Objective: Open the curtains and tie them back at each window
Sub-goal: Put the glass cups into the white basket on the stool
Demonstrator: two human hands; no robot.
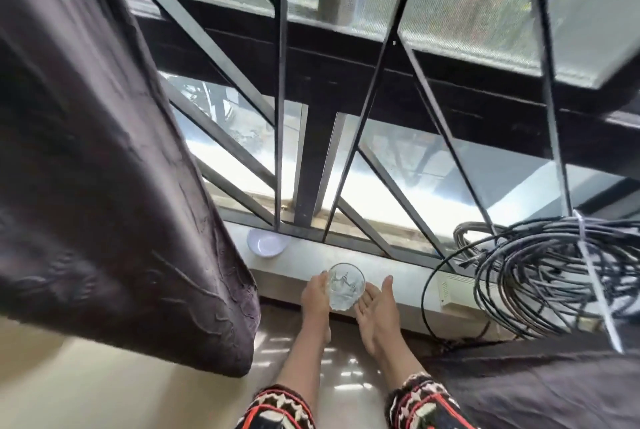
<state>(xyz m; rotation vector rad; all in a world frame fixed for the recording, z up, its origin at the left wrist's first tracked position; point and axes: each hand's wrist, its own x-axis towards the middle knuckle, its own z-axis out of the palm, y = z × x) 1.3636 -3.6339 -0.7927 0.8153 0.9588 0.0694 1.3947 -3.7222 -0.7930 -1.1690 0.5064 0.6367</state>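
Velvety, dark brown-purple curtain cloth (104, 186) fills the left of the view. It is gathered to that side of the black-barred window (280, 116) and hangs loose, with no tie-back that we can see, so we judge this window opened but not yet tied.

Our hands are not on the curtain. They are low at the near edge of the pale grey stone sill (398, 276), on either side of a clear cut-glass tumbler (346, 284). The left hand (317, 293) has its fingers curved round the tumbler's left wall. The right hand (375, 304) lies palm-up against the right wall, with its fingers fairly straight and spread and one lifted clear. We read this as steadying the tumbler at the sill's edge, perhaps to shift it out of the cloth's way.

A small white bowl (266, 242) sits farther left on the sill, close to the curtain's hem. To the right, a coil of black cable (554, 272), bound with a white strip (588, 255), leans by the bars, probably parked there out of the way. A small white box (450, 291) sits beside it. Near right lies dark bedding (536, 387).

We can read no brand, label or writing anywhere. The box's face is too small to make out.
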